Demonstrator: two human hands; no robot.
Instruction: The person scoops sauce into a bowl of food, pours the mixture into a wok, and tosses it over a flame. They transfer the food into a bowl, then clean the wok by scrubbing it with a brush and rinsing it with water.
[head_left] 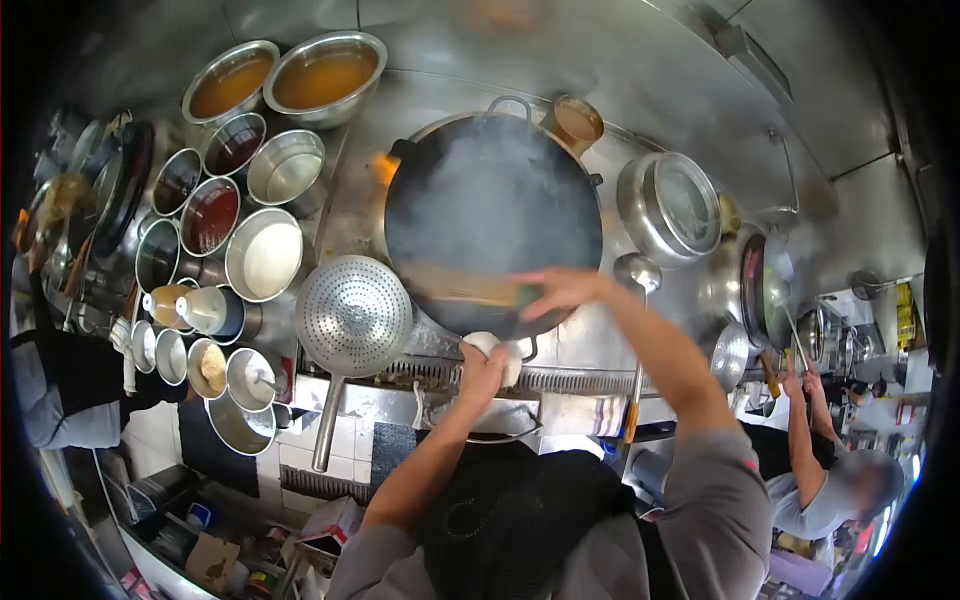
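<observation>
A large black wok [500, 215] full of steam or smoke sits on the stove. At its near rim my left hand [482, 375] is closed round a folded white cloth [512, 368], right by the wok's near loop handle. My right hand [560, 291] reaches over the near right part of the wok. It grips a tan, long-shaped wok brush [460, 285] with a green part by my fingers, smeared by motion. To the left, a perforated steel strainer ladle [353, 316] rests with its handle toward me.
Flame [385, 168] shows beside the wok's left rim. Two steel bowls of brown liquid [328, 80] and several sauce pots [264, 254] stand left. A ladle [638, 271] and a lidded steel pot [668, 208] are at right. Co-workers work at the right [820, 480] and left [65, 390].
</observation>
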